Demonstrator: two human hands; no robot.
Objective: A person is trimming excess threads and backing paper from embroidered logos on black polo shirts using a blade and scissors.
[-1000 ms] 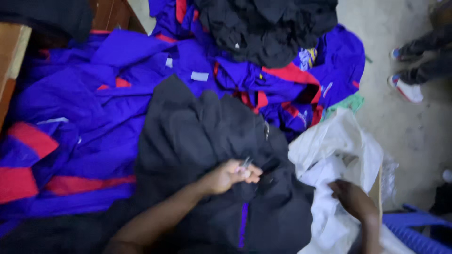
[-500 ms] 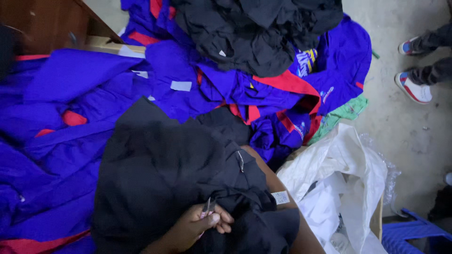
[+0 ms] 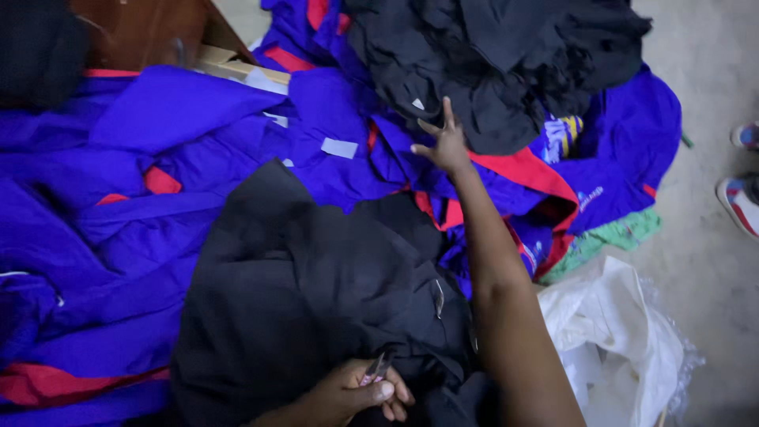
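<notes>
A black garment (image 3: 316, 300) lies spread in front of me on a heap of blue garments with red trim (image 3: 158, 205). My left hand (image 3: 360, 394) rests on its near edge, closed around a small metal pair of snips (image 3: 377, 368). My right arm stretches forward over the cloth. My right hand (image 3: 444, 144) is open with fingers spread, at the edge of a pile of black garments (image 3: 506, 63) at the far side, touching or just short of it.
A white plastic bag (image 3: 617, 340) lies at the right, with a green cloth (image 3: 609, 237) beside it. Another person's shoes (image 3: 743, 198) stand on the concrete floor (image 3: 711, 79) at the right edge. Wooden furniture (image 3: 150, 32) is at the top left.
My right hand left the white bag and reached forward to the far black pile. My left hand with the snips drew back toward me on the black garment.
</notes>
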